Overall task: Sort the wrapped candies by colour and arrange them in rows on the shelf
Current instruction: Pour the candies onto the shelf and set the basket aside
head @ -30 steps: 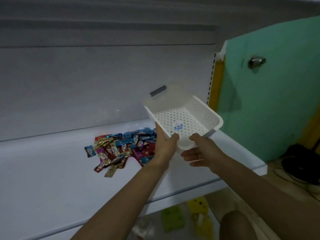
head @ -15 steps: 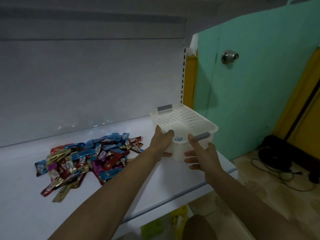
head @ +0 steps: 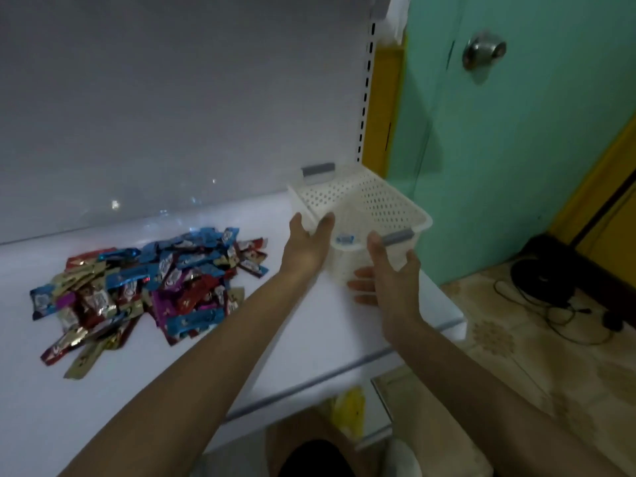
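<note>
A heap of wrapped candies [head: 148, 284] in blue, red, gold and purple lies on the white shelf [head: 275, 339] at the left. A white perforated basket [head: 371, 204] with grey handles stands upright at the shelf's right end. My left hand [head: 306, 242] grips its left rim, thumb inside. My right hand [head: 389, 273] holds its near end below the grey handle, thumb up the right side. One small blue-labelled item [head: 345, 239] shows in the basket.
A grey back panel rises behind the shelf. A green door [head: 516, 149] with a metal knob [head: 483, 53] stands to the right. Dark cables [head: 557, 297] lie on the patterned floor. Yellow packets [head: 347, 407] sit on a lower level.
The basket was tilted and raised; now it stands upright on the shelf's right end. Both hands moved with it. The view has swung right, so the candy heap sits further left.
</note>
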### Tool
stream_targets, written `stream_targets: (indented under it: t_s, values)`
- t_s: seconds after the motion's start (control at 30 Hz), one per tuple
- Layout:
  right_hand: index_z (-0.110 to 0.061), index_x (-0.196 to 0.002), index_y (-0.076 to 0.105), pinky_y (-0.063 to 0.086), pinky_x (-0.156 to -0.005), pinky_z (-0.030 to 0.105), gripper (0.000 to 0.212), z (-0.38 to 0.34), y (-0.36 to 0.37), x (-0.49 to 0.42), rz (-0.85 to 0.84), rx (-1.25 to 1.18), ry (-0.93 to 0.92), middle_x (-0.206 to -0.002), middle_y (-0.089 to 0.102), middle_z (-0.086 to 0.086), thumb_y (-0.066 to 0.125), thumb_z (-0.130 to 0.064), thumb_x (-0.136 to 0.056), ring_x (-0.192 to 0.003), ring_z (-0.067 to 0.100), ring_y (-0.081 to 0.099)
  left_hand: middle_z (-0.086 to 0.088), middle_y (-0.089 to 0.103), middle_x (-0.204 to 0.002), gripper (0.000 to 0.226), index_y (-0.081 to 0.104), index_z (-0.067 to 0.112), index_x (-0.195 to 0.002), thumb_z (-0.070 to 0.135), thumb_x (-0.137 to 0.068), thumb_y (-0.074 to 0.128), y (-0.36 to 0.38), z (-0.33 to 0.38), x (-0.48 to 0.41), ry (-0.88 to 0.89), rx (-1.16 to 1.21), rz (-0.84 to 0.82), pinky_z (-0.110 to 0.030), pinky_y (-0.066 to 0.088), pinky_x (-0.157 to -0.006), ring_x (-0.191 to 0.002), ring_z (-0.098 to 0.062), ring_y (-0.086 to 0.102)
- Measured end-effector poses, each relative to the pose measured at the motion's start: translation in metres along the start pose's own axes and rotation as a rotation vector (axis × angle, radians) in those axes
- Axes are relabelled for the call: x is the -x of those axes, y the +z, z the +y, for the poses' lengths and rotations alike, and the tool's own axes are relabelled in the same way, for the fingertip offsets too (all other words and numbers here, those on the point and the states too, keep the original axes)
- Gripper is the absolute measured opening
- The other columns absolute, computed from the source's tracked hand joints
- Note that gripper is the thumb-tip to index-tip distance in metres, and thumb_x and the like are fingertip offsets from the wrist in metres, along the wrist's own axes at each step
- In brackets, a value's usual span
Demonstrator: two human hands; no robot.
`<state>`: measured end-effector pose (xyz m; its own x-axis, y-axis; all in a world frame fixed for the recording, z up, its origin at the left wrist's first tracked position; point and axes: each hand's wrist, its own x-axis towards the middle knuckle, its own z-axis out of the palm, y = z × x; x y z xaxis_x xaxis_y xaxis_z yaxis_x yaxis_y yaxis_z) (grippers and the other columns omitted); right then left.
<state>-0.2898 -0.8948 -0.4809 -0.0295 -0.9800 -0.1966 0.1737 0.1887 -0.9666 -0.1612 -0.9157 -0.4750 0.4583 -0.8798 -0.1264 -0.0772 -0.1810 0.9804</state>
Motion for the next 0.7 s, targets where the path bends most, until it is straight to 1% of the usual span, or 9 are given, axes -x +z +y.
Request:
stream_targets:
  t_s: [0.1, 0.17, 0.23, 0.27, 0.33, 0.4, 0.5, 0.63, 0.7]
  values:
    - [-0.028, -0.147, 0.016, 0.055, -0.049, 0.031, 0.08, 0.002, -0.001, 0.008, -0.007, -0.028, 0.015, -0.09, 0.069, 0.012, 0.058, -0.056, -0.085, -0.057, 0.019, 0.068, -0.011, 0.031, -0.155, 0.074, 0.01, 0.019, -0.154, 0.057, -0.096, 0.037, -0.002, -0.001, 0.006, 0.007, -0.054, 0.011, -0.044, 0.035, -0.112, -0.136, -0.031, 0.039]
    - [-0.024, -0.144, 0.024, 0.053, -0.047, 0.029, 0.065, 0.005, -0.004, 0.02, -0.032, -0.104, 0.022, -0.093, 0.069, 0.013, 0.056, -0.044, -0.092, -0.056, 0.02, 0.067, -0.01, 0.036, -0.152, 0.065, 0.015, 0.018, -0.153, 0.05, -0.1, 0.037, -0.012, -0.003, 0.018, 0.097, -0.111, 0.052, -0.034, 0.034, -0.108, -0.132, -0.027, 0.042]
    - [-0.018, -0.136, 0.034, 0.053, -0.048, 0.029, 0.043, 0.013, -0.008, 0.042, -0.024, -0.145, -0.008, -0.09, 0.067, 0.012, 0.052, -0.024, -0.097, -0.051, 0.019, 0.063, -0.009, 0.052, -0.137, 0.053, 0.031, 0.015, -0.147, 0.038, -0.101, 0.043, -0.031, -0.012, 0.033, 0.287, -0.217, 0.104, -0.027, 0.039, -0.095, -0.118, -0.021, 0.052]
    - [-0.016, -0.128, 0.04, 0.053, -0.048, 0.029, 0.032, 0.02, -0.008, 0.053, -0.038, -0.119, -0.057, -0.085, 0.067, 0.011, 0.05, -0.017, -0.098, -0.049, 0.018, 0.061, -0.008, 0.058, -0.128, 0.047, 0.042, 0.013, -0.141, 0.034, -0.099, 0.045, -0.042, -0.019, 0.041, 0.411, -0.312, 0.127, -0.028, 0.042, -0.093, -0.113, -0.021, 0.055]
    - [-0.012, -0.11, 0.053, 0.052, -0.047, 0.029, 0.013, 0.032, -0.004, 0.076, -0.147, -0.03, -0.169, -0.071, 0.065, 0.007, 0.049, -0.009, -0.097, -0.049, 0.019, 0.058, -0.009, 0.065, -0.117, 0.041, 0.06, 0.011, -0.124, 0.03, -0.092, 0.043, -0.068, -0.038, 0.054, 0.589, -0.531, 0.151, -0.038, 0.046, -0.093, -0.108, -0.026, 0.057]
    - [-0.013, -0.096, 0.059, 0.051, -0.048, 0.028, 0.01, 0.039, 0.008, 0.09, -0.266, 0.045, -0.249, -0.062, 0.064, 0.003, 0.05, -0.007, -0.096, -0.05, 0.018, 0.059, -0.009, 0.066, -0.113, 0.039, 0.068, 0.012, -0.112, 0.03, -0.089, 0.041, -0.094, -0.053, 0.067, 0.669, -0.718, 0.181, -0.04, 0.045, -0.09, -0.106, -0.03, 0.055]
    - [-0.014, -0.087, 0.06, 0.05, -0.048, 0.026, 0.012, 0.048, 0.036, 0.103, -0.378, 0.136, -0.339, -0.061, 0.063, 0.002, 0.052, -0.009, -0.095, -0.051, 0.013, 0.059, -0.008, 0.065, -0.116, 0.045, 0.067, 0.015, -0.113, 0.038, -0.086, 0.039, -0.142, -0.073, 0.091, 0.645, -0.953, 0.191, -0.041, 0.043, -0.088, -0.108, -0.032, 0.054]
    - [-0.015, -0.088, 0.06, 0.049, -0.05, 0.023, 0.013, 0.05, 0.071, 0.107, -0.465, 0.316, -0.41, -0.065, 0.064, 0.001, 0.05, -0.009, -0.093, -0.053, 0.007, 0.06, -0.008, 0.061, -0.121, 0.055, 0.064, 0.016, -0.119, 0.049, -0.083, 0.039, -0.193, -0.089, 0.109, 0.58, -1.031, 0.256, -0.047, 0.043, -0.093, -0.113, -0.033, 0.052]
    - [-0.016, -0.087, 0.06, 0.051, -0.055, 0.025, 0.011, 0.05, 0.088, 0.105, -0.468, 0.409, -0.496, -0.068, 0.066, 0.003, 0.052, -0.01, -0.092, -0.058, 0.008, 0.062, -0.006, 0.055, -0.132, 0.055, 0.059, 0.018, -0.127, 0.052, -0.085, 0.047, -0.207, -0.092, 0.116, 0.538, -1.067, 0.288, -0.049, 0.037, -0.1, -0.123, -0.031, 0.045]
